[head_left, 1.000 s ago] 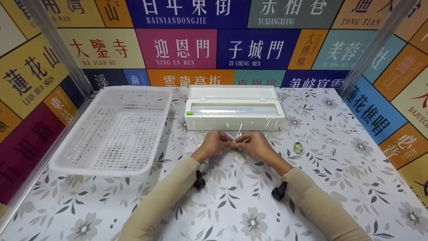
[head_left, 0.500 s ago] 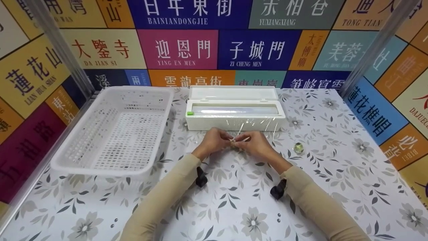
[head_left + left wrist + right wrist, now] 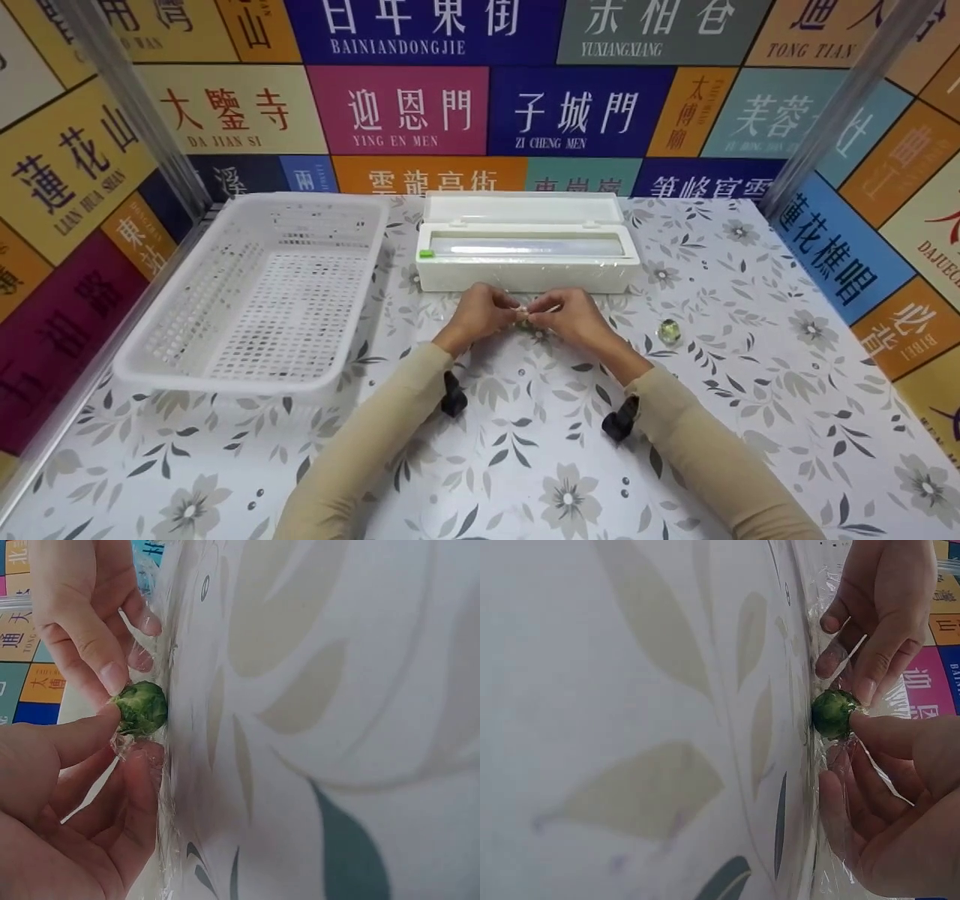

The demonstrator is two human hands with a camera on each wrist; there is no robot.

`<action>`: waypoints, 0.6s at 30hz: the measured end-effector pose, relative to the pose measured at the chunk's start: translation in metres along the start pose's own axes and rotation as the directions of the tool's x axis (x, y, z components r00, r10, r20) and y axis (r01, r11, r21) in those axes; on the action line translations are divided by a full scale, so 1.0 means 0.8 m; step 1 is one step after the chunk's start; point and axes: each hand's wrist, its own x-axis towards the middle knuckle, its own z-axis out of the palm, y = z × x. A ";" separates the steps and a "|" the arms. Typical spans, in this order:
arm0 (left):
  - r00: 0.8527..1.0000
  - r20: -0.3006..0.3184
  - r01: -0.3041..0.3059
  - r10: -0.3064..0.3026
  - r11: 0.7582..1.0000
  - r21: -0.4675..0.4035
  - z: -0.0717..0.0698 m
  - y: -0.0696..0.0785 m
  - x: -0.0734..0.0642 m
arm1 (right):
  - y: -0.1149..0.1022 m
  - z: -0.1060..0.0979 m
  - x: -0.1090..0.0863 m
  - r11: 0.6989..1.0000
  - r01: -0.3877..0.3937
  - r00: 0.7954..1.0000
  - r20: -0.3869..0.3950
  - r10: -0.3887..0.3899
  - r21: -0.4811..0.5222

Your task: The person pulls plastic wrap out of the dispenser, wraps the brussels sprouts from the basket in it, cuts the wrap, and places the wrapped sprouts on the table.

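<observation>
A small green Brussels sprout (image 3: 141,708) lies under clear cling film (image 3: 826,840), low against the table. My left hand (image 3: 481,313) pinches gathered film at the sprout's top between thumb and fingers. From the other side my right hand (image 3: 568,315) pinches the same bunch, the fingertips of both hands nearly meeting. Both wrist views show the thumbs close together at the sprout, with film spread around the other fingers. Just behind the hands stands a white cling film dispenser (image 3: 525,277), lid raised, a roll inside and a green slider at its left end.
A second small green ball (image 3: 669,331), shiny as if wrapped in film, sits right of my right hand. To the left stands a white perforated plastic basket (image 3: 244,384). The table (image 3: 480,465) has a leaf-patterned cover, with sign-printed walls behind and at both sides.
Both hands keep their pinch and have shifted only slightly, a little toward the dispenser. The bright film streaks over the dispenser's front and beside the right fingers have mostly faded.
</observation>
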 end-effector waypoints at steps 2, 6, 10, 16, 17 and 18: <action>1.000 -0.011 0.004 -0.004 1.000 0.006 0.000 -0.001 0.001 | -0.001 0.000 0.001 1.000 -0.005 1.000 -0.013 0.005 -0.005; 1.000 -0.024 -0.007 0.008 1.000 0.023 0.000 -0.004 0.005 | -0.004 -0.001 0.003 0.999 -0.013 0.999 -0.039 0.011 -0.036; 0.999 -0.029 -0.014 0.015 0.999 0.032 0.000 -0.005 0.007 | -0.007 -0.002 0.003 0.998 -0.028 0.998 -0.053 0.025 -0.060; 0.999 -0.031 -0.028 0.030 0.998 0.061 0.000 -0.004 0.010 | -0.005 -0.001 0.006 0.997 -0.026 0.999 -0.040 0.023 -0.075; 0.999 -0.027 -0.032 0.034 0.997 0.064 0.000 -0.004 0.009 | -0.005 -0.001 0.006 0.997 -0.023 0.999 -0.042 0.019 -0.076; 0.999 -0.023 -0.033 0.034 0.997 0.065 0.000 -0.004 0.009 | -0.006 0.000 0.006 0.997 -0.020 0.999 -0.046 0.017 -0.079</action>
